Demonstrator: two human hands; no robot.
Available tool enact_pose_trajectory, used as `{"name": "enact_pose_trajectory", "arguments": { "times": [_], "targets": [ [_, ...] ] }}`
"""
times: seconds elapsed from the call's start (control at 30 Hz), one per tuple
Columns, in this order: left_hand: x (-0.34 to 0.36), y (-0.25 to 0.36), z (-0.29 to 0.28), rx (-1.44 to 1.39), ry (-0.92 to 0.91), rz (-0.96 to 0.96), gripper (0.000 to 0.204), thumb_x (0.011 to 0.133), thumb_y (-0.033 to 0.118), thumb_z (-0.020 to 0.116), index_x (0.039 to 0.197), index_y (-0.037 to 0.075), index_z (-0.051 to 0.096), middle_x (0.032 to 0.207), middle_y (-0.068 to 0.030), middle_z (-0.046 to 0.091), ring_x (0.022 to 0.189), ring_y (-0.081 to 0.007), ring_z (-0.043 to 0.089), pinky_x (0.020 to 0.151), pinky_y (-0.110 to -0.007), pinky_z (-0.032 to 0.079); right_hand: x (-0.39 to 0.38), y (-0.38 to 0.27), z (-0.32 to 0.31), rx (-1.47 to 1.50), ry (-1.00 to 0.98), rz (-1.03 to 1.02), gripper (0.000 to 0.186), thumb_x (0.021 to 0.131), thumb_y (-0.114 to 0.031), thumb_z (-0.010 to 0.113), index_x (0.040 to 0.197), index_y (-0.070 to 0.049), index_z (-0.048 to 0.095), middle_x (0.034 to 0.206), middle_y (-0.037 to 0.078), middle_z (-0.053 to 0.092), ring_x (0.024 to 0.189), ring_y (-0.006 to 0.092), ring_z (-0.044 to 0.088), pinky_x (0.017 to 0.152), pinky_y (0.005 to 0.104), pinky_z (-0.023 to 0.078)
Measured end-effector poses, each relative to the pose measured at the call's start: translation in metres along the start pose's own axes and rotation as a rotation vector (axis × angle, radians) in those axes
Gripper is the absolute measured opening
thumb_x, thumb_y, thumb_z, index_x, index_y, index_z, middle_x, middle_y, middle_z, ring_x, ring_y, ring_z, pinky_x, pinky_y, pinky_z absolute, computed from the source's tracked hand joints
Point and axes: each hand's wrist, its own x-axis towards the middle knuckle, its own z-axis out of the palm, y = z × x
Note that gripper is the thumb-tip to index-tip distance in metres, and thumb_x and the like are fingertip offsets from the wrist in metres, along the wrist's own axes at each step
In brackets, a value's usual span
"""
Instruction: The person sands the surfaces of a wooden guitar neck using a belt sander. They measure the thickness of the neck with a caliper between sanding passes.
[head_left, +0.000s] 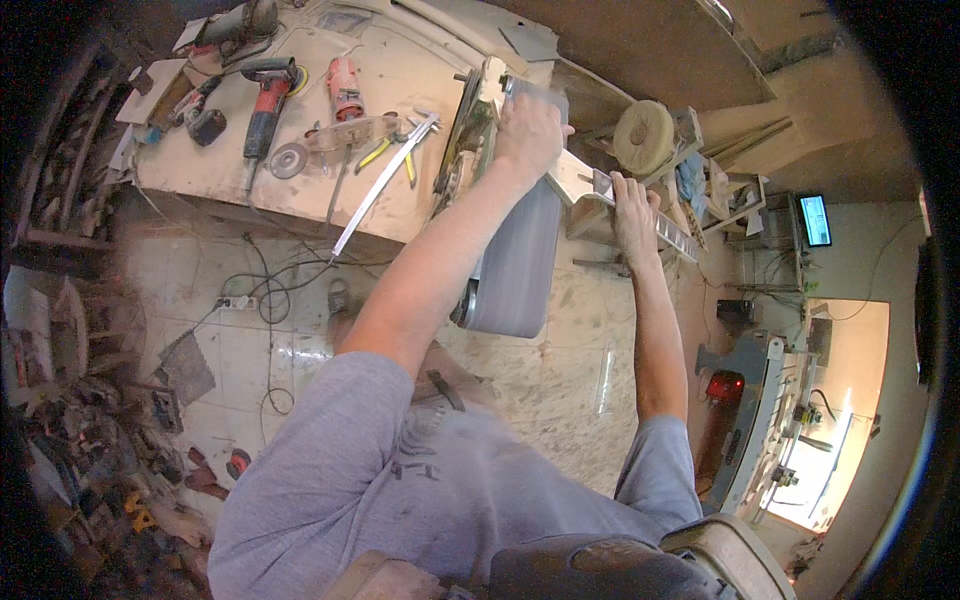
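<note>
Pale wood makes up the visible left part of the workpiece [573, 179], a long piece held at the right edge of a belt sander's grey belt [520, 265], near its upper end. The left hand [530, 135] lies over the belt with its fingers bent; they are blurred and partly hidden, so how far they close on the workpiece cannot be told. The right hand [637, 215] has its fingers wrapped around the workpiece farther right, closed on it. Beyond this hand extends a banded, ladder-like section of the piece, slanting down to the right.

To the left stands a dust-coloured table [220, 170]. On it lie a red-and-black power tool [268, 108], a second red tool [345, 88], pliers with yellow handles [411, 168] and a long silver strip [385, 188], whose lower end projects past the table's front edge. Dark cables [270, 290] loop across the tiled floor [300, 380] beside a power strip [237, 302]. Right of the sander is a thick round disc [643, 128]; farther right glows a screen [815, 220].
</note>
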Motion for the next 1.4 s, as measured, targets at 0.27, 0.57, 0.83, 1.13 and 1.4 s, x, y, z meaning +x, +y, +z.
{"name": "enact_pose_trajectory", "arguments": {
  "times": [0.27, 0.57, 0.83, 1.13, 1.4],
  "targets": [
    [0.003, -0.02, -0.005, -0.017, 0.046, 0.006, 0.045, 0.096, 0.047, 0.061, 0.104, 0.004, 0.073, 0.105, -0.0139, 0.067, 0.108, -0.0313, 0.058, 0.094, -0.047, 0.046, 0.012, -0.013, 0.006, 0.028, 0.087, -0.008, 0.045, 0.094, -0.007, 0.05, 0.139, -0.012, 0.048, 0.109, 0.008, 0.058, 0.111, 0.0256, 0.058, 0.098, 0.0488, 0.04],
    [0.006, -0.015, -0.004, -0.045, 0.029, 0.065, 0.041, 0.1, 0.042, 0.058, 0.107, 0.003, 0.068, 0.109, -0.0187, 0.065, 0.112, -0.0371, 0.058, 0.093, -0.05, 0.047, 0.01, -0.004, 0.008, -0.024, 0.092, 0.003, 0.045, 0.094, -0.008, 0.052, 0.139, -0.013, 0.048, 0.112, 0.006, 0.058, 0.113, 0.0238, 0.057, 0.098, 0.0479, 0.04],
    [0.005, -0.005, -0.004, 0.011, -0.003, 0.055, 0.039, 0.097, 0.042, 0.062, 0.108, 0.005, 0.069, 0.109, -0.0141, 0.065, 0.111, -0.0318, 0.057, 0.096, -0.048, 0.044, -0.001, 0.003, 0.004, -0.001, 0.054, 0.009, 0.045, 0.094, -0.008, 0.052, 0.138, -0.014, 0.049, 0.114, 0.006, 0.058, 0.113, 0.0242, 0.057, 0.101, 0.0475, 0.039],
    [-0.002, 0.009, -0.006, 0.022, 0.008, 0.023, 0.038, 0.096, 0.04, 0.062, 0.105, 0.004, 0.069, 0.106, -0.0143, 0.064, 0.106, -0.0318, 0.057, 0.093, -0.048, 0.043, -0.002, 0.011, 0.002, 0.015, 0.043, 0.018, 0.045, 0.093, -0.008, 0.052, 0.138, -0.015, 0.049, 0.114, 0.005, 0.057, 0.114, 0.0238, 0.057, 0.1, 0.0472, 0.038],
    [-0.004, -0.006, -0.007, 0.014, 0.055, 0.0, 0.036, 0.095, 0.039, 0.064, 0.103, 0.003, 0.068, 0.104, -0.0155, 0.063, 0.105, -0.0336, 0.057, 0.09, -0.049, 0.044, 0.008, -0.001, 0.001, 0.06, 0.09, 0.018, 0.042, 0.093, -0.007, 0.052, 0.135, -0.012, 0.05, 0.114, 0.007, 0.058, 0.113, 0.0241, 0.057, 0.099, 0.0461, 0.038]
  ]
}}
